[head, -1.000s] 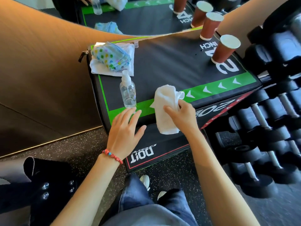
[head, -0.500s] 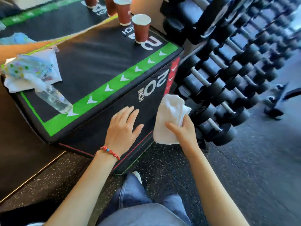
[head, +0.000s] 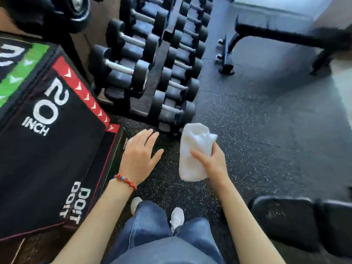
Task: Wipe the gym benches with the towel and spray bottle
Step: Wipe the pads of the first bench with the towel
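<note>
Where right hand (head: 213, 161) grips, towel (head: 192, 153) bunches.

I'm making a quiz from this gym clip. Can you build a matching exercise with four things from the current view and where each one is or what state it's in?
Things:
1. towel
2. left hand
3. dumbbell rack
4. bench

Places or states:
A. stands at the upper right, across the floor
B. open, fingers spread, beside the corner of the box
C. gripped by the right hand
D. between the box and the open floor, loaded with black weights

Pairs: 1-C, 2-B, 3-D, 4-A
</note>
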A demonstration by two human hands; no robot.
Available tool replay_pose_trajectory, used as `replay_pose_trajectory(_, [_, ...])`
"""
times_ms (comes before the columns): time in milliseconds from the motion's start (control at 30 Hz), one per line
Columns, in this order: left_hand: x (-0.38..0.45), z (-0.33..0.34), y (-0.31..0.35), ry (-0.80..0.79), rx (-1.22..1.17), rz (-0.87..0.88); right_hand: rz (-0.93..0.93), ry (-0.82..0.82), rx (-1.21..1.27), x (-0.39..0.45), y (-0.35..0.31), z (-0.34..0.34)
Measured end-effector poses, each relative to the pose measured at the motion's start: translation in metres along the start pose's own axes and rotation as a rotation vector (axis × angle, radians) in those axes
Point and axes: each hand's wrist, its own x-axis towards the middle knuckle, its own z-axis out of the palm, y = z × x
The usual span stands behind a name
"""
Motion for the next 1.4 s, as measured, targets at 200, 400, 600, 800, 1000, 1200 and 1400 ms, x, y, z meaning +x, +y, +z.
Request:
replay_pose_trajectory(200, [0.036,0.03,0.054,-0.115,-0.017,0.27,0.005,0.299,0.118,-0.027,0.021,-0.063])
replay_pose_trajectory(400, [0.069,0.057,0.089,-0.247,-0.049,0.579,0.025,0.618,0.155,-0.064,0.048,-0.089])
replay_pose_trajectory(600, [0.083,0.076,0.13,-0.352,-0.066,0.871,0.016,0.88,0.165,-0.11,0.07,-0.096])
replay_pose_trajectory(800, [0.057,0.092,0.176,-0.411,-0.08,1.029,0.072,1.127,0.172,-0.164,0.096,-0.108])
replay_pose_trajectory(1000, [0.011,0.112,0.226,-0.456,-0.072,1.128,0.088,1.235,0.225,-0.225,0.126,-0.139])
replay_pose_trajectory(1200, [-0.051,0.138,0.29,-0.444,-0.07,1.081,0.071,1.214,0.213,-0.291,0.164,-0.197])
replay_pose_trajectory(1400, [-0.108,0.158,0.341,-0.44,-0.081,0.926,0.091,1.167,0.184,-0.341,0.193,-0.264])
